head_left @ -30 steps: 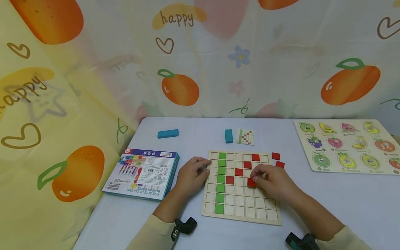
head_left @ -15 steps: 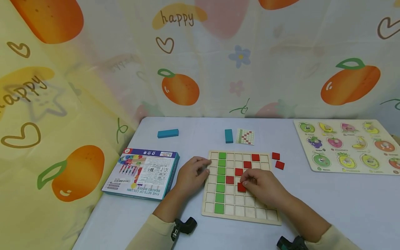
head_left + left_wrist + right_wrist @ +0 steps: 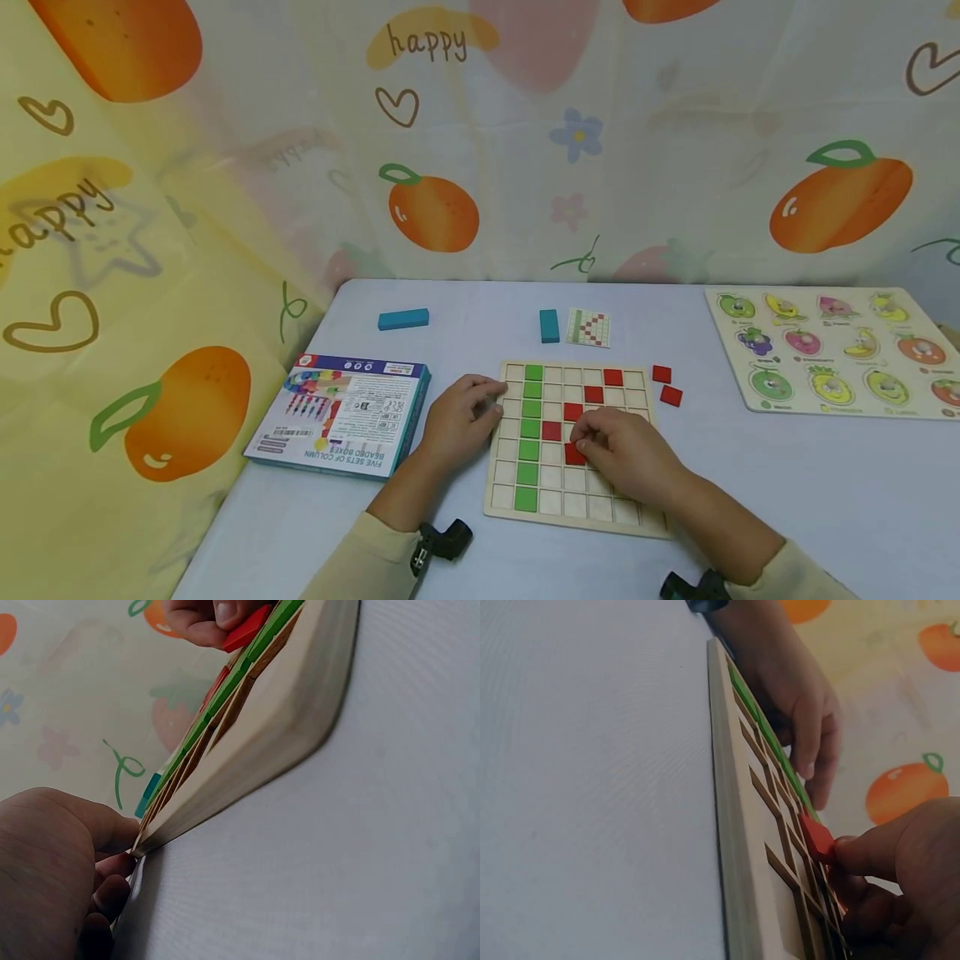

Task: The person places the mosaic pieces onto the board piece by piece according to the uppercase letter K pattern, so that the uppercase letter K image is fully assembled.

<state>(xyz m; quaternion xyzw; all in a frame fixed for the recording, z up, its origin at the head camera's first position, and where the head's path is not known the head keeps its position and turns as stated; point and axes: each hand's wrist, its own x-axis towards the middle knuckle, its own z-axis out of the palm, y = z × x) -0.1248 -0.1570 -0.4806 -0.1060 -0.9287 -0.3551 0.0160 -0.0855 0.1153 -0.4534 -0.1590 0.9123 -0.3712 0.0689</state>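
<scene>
A wooden grid board [image 3: 504, 516] lies flat on the table, with a column of green tiles [image 3: 528, 451] and a diagonal of red tiles [image 3: 593, 395] in its cells. My right hand [image 3: 632, 458] pinches a red square tile [image 3: 574, 454] between thumb and fingers over the middle of the board. In the right wrist view that red tile [image 3: 817, 838] looks tilted against the grid. My left hand [image 3: 459, 423] holds the board's left edge near its far corner; the left wrist view shows the fingers [image 3: 112, 825] at that corner.
Two loose red tiles [image 3: 667, 385] lie beyond the board's right edge. Behind it are a pattern card [image 3: 588, 328] and two blue blocks [image 3: 549, 327]. A flat box [image 3: 341, 417] lies left, a fruit puzzle board [image 3: 832, 400] at the far right.
My right hand has carried the red tile leftward and slightly nearer across the board. The two loose red tiles are now fully uncovered. My left hand has stayed in place.
</scene>
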